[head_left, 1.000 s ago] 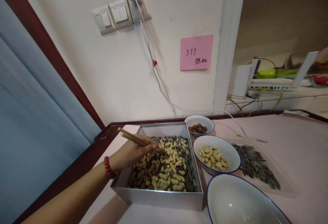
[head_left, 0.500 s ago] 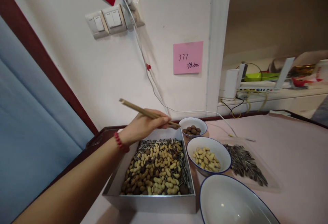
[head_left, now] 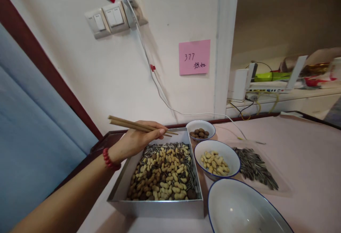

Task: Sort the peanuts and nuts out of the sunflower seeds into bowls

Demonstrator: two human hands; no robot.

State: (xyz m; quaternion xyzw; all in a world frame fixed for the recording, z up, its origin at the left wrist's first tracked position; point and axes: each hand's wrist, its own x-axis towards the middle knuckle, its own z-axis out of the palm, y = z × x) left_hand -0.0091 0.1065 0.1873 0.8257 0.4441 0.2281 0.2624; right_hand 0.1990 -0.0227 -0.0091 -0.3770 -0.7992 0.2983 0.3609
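Head view, sole view supplied. The left hand [head_left: 140, 138] is closed around a pair of wooden chopsticks [head_left: 124, 121], held over the far part of the metal box [head_left: 160, 208]. The chopstick tips stand slightly apart, near the box's far right corner. A red bead bracelet [head_left: 109, 160] sits on the wrist, left of the box. The right hand is outside the view; its state cannot be told.

Inside the box lie mixed peanuts [head_left: 163, 189], striped seeds [head_left: 192, 178] and some dark round pieces [head_left: 191, 194]. The box stands on a pink-covered bench [head_left: 306, 154].

Just beyond the box's far right corner is a small bowl [head_left: 198, 123] with round brown nuts [head_left: 199, 133]. Directly right of the box is a second bowl [head_left: 230, 154], holding loose peanuts [head_left: 215, 163]. A larger white bowl [head_left: 239, 204] is at the box's near right, cut by the frame edge. Farther right of the box is a pile of striped seeds [head_left: 255, 167] on what appears to be clear plastic, though its form is indistinct. A pink note [head_left: 194, 58] is fixed to the wall [head_left: 119, 73] behind the box.
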